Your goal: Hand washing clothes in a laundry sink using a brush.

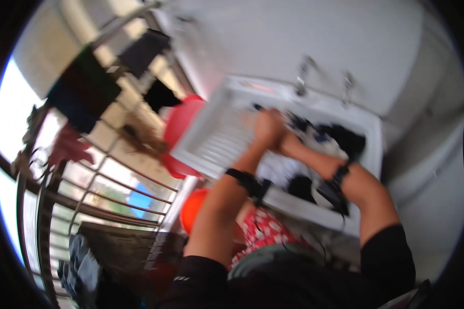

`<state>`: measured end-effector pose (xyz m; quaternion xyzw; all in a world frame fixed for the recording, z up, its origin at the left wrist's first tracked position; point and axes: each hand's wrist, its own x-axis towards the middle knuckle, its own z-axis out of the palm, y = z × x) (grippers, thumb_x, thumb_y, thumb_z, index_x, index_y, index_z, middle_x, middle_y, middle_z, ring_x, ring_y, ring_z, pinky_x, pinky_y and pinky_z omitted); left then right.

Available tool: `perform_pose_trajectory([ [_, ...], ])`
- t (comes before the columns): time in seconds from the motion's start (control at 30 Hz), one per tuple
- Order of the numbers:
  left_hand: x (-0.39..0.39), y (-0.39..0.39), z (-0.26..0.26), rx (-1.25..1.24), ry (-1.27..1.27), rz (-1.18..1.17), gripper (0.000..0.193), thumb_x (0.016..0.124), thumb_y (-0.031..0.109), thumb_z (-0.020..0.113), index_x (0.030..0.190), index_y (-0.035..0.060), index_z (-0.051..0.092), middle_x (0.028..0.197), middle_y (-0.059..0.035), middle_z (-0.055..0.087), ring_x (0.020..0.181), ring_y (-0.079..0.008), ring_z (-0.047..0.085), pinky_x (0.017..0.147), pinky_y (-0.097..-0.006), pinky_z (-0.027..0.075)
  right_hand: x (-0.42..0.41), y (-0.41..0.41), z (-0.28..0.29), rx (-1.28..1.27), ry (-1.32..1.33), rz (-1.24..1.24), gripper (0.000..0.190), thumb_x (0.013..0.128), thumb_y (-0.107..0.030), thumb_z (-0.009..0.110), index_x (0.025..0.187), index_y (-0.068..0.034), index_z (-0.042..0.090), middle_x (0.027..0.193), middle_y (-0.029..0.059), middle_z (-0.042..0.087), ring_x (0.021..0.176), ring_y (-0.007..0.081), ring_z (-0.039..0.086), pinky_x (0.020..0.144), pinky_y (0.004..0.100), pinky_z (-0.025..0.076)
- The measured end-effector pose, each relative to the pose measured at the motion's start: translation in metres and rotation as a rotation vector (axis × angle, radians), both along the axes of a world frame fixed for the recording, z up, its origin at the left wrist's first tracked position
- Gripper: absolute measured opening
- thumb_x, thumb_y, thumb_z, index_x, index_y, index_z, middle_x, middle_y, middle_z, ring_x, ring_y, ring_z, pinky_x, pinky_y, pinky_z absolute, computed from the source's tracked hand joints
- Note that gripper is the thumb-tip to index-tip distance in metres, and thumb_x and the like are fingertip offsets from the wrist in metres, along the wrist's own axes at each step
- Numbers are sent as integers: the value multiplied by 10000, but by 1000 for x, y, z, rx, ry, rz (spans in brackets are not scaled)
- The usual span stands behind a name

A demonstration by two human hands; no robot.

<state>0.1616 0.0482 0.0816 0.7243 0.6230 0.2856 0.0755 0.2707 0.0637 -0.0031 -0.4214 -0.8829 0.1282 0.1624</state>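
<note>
My left hand (267, 125) and my right hand (285, 142) are pressed together, fingers curled, where the ribbed washboard (222, 148) meets the basin of a white laundry sink (376, 143). Both hands are motion-blurred, and whatever lies between them is hidden. A small dark piece (258, 107) shows just beyond my left hand. Dark patterned cloth (299, 123) lies close past my right hand. Within the basin are black clothes (346, 139), a white cloth (280, 170) and another black garment (302, 188).
A chrome faucet (302, 75) and a second tap (347, 87) rise behind the sink. To the left are a red plastic basin (183, 123) and an orange tub (193, 208). Clothes (87, 89) hang by a barred window (116, 174). Straps circle both my forearms.
</note>
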Motion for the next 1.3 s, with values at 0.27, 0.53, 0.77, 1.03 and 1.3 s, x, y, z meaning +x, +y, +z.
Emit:
perform_pose_trajectory([
  [0.27, 40, 11, -15, 31, -480, 146, 263, 844, 221, 604, 937, 31, 761, 884, -235, 725, 878, -390, 712, 823, -440, 555, 33, -1, -34, 63, 142, -194, 597, 832, -384, 739, 1313, -84, 552, 1261, 209, 618, 1180, 383, 592, 978, 427, 493],
  [0.53, -51, 5, -22, -147, -634, 154, 518, 907, 395, 669, 1179, -46, 677, 1120, -233, 700, 1036, -324, 678, 879, -410, 530, 35, -37, 68, 54, 160, -220, 852, 691, -286, 884, 1384, -69, 438, 1238, 276, 572, 1117, 445, 618, 935, 459, 530],
  [0.77, -77, -37, 3, -600, -976, 48, 754, 913, 597, 642, 1362, 2, 531, 1293, -153, 568, 1151, -296, 588, 945, -461, 513, 14, -46, 92, 2, 267, -295, 873, 746, -213, 862, 1476, -108, 395, 1242, 234, 504, 1117, 449, 595, 959, 467, 509],
  [1.03, -135, -83, 28, -253, -1407, 49, 429, 963, 392, 677, 1221, 67, 567, 1098, -68, 638, 970, -210, 658, 811, -369, 556, -69, -70, 95, -163, 979, 240, 875, 906, -324, 760, 1576, -114, 237, 1341, 148, 527, 1132, 257, 600, 953, 341, 514],
  [1.3, -232, -216, 60, 234, -1355, 136, 194, 994, 146, 631, 1145, 111, 515, 1176, -110, 662, 932, -174, 658, 728, -338, 599, -140, -142, 111, -1416, 1229, 459, 505, 1039, -257, 538, 1452, -26, 364, 1205, 107, 611, 973, 224, 676, 753, 400, 611],
])
